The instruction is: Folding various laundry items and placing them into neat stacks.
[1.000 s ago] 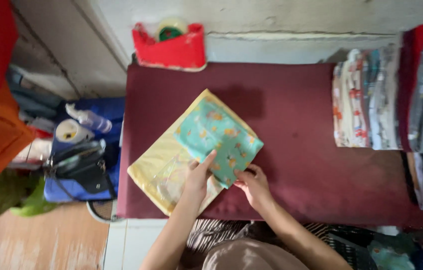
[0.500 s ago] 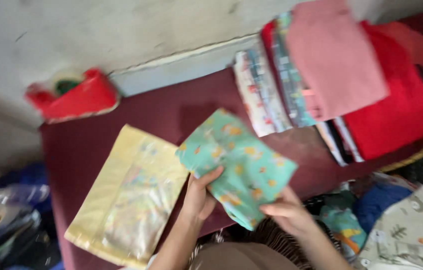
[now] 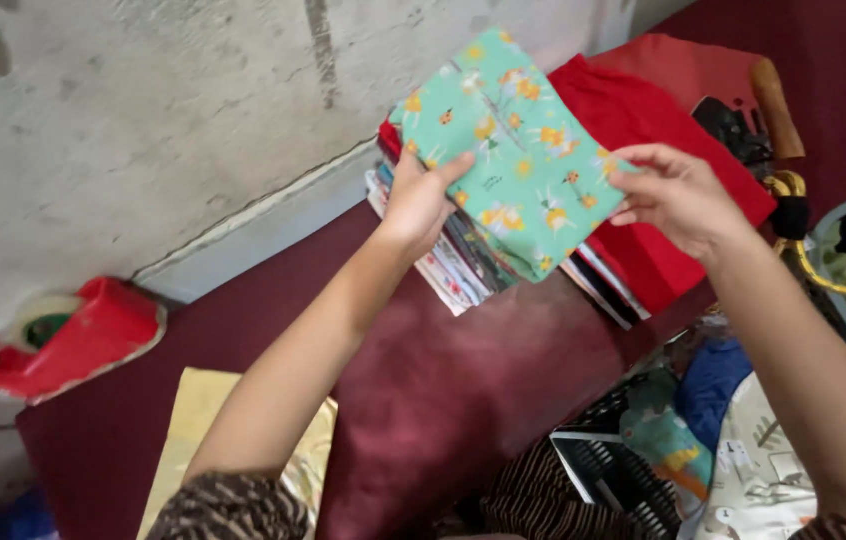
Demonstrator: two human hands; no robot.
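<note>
A folded green cloth point(image 3: 508, 145) with small yellow and orange prints is held in the air by both hands. My left hand point(image 3: 421, 198) grips its left edge and my right hand point(image 3: 673, 195) grips its right edge. The cloth hangs just above a stack of folded clothes point(image 3: 473, 270) that rests on the dark red padded table point(image 3: 443, 380) beside folded red cloth point(image 3: 643, 120). A yellow packet point(image 3: 198, 430) lies flat on the table near my left elbow.
A red tape dispenser point(image 3: 73, 335) sits at the table's left end against the concrete wall point(image 3: 143, 120). A black basket point(image 3: 613, 470) with clothes stands below the table's front edge. An iron with a wooden handle point(image 3: 758, 110) lies at the right.
Both hands lifted the green cloth off the yellow packet and carried it right and up, over the stack of folded clothes. The view swung right with them.
</note>
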